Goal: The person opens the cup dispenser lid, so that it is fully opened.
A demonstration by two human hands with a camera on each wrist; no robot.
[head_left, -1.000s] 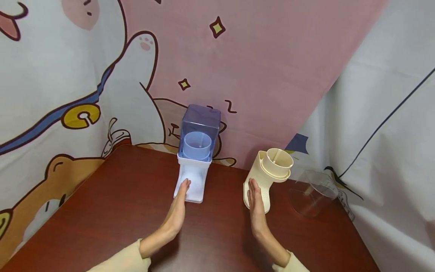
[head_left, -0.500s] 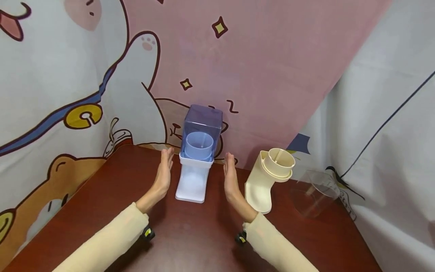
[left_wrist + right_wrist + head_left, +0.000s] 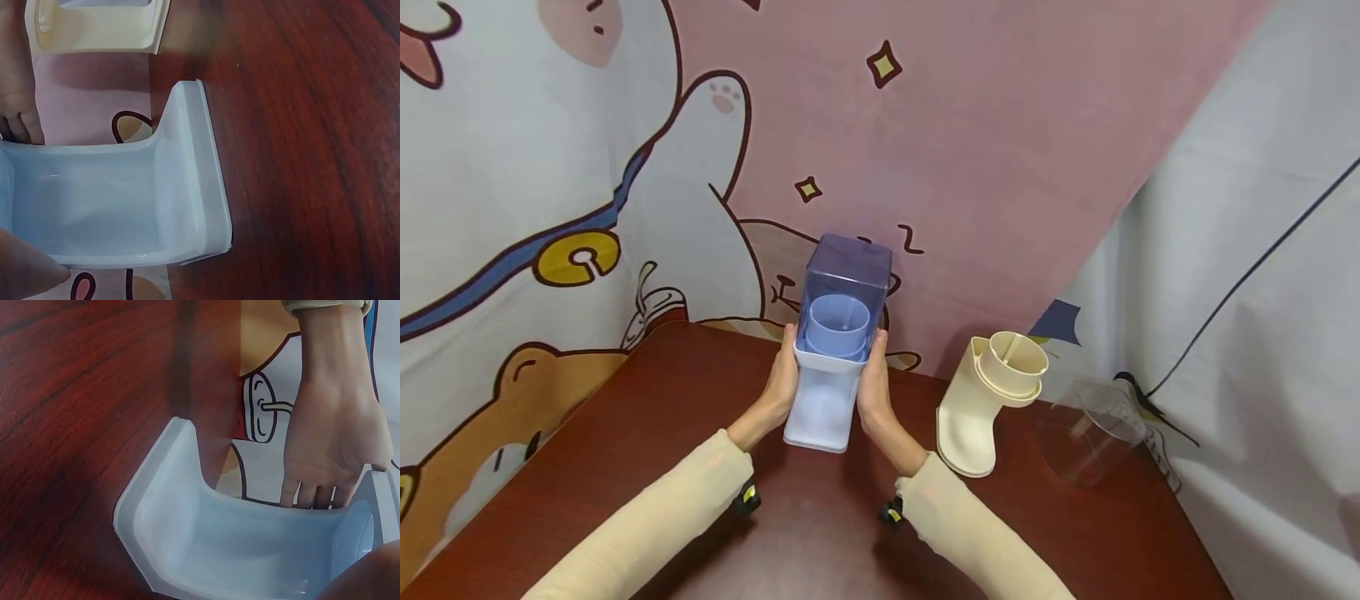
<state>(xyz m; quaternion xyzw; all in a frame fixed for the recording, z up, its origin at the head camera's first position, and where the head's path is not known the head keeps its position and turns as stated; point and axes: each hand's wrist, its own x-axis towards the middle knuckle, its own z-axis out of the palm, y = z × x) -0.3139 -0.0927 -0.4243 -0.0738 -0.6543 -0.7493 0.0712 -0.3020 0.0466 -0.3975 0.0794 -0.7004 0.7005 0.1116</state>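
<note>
The left grip (image 3: 782,371) and right grip (image 3: 874,379) have closed in since the earlier frame, now grasping the sides of the white plastic dispenser with translucent blue boxy cover (image 3: 835,358), upright on the dark red wood-grain tabletop (image 3: 700,400); rightward stand a cream curved plastic dispenser (image 3: 977,408) and a clear rounded plastic container (image 3: 1090,437), before pink-and-white cartoon-printed cloth (image 3: 1000,150)
</note>
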